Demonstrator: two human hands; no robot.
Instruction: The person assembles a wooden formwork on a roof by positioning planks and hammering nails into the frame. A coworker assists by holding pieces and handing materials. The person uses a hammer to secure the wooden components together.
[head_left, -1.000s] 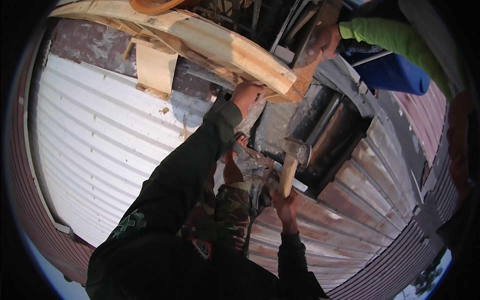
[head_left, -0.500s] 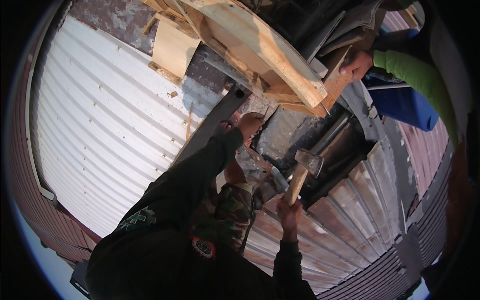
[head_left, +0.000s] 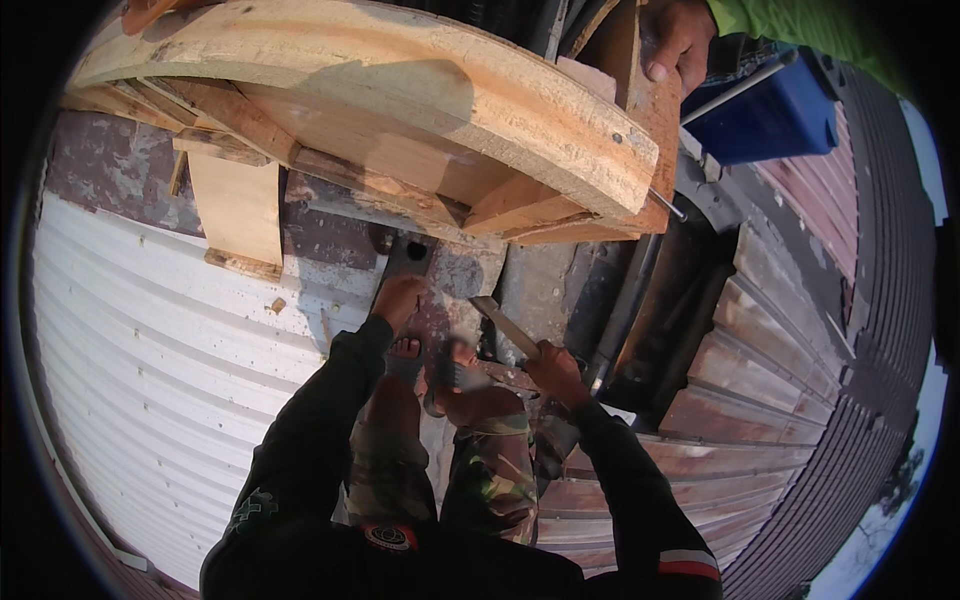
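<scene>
My right hand (head_left: 558, 372) grips the wooden handle of a hammer (head_left: 508, 328), its head angled up and left. My left hand (head_left: 400, 303) is closed in front of my feet; whether it holds anything is hidden. Just beyond both hands, a wooden frame (head_left: 430, 100) with a curved plank spans the view. A long nail (head_left: 668, 205) sticks out at the right end of this frame. A co-worker's hand (head_left: 680, 45), with a green sleeve, holds the board at that end. At the top left, part of another hand (head_left: 150, 14) touches the plank.
White corrugated roofing (head_left: 170, 330) lies at left, with a pale wooden piece (head_left: 235, 205) at its far edge. Rusty ribbed sheets (head_left: 740, 380) slope down at right, beside a dark open gap (head_left: 665, 320). Beyond the gap is a blue container (head_left: 770, 115). My sandalled feet (head_left: 460, 365) stand between.
My view has turned, so the wooden frame now looks larger and nearer. The hammer in my right hand has swung leftward, closer to my left hand. The co-worker still holds the board.
</scene>
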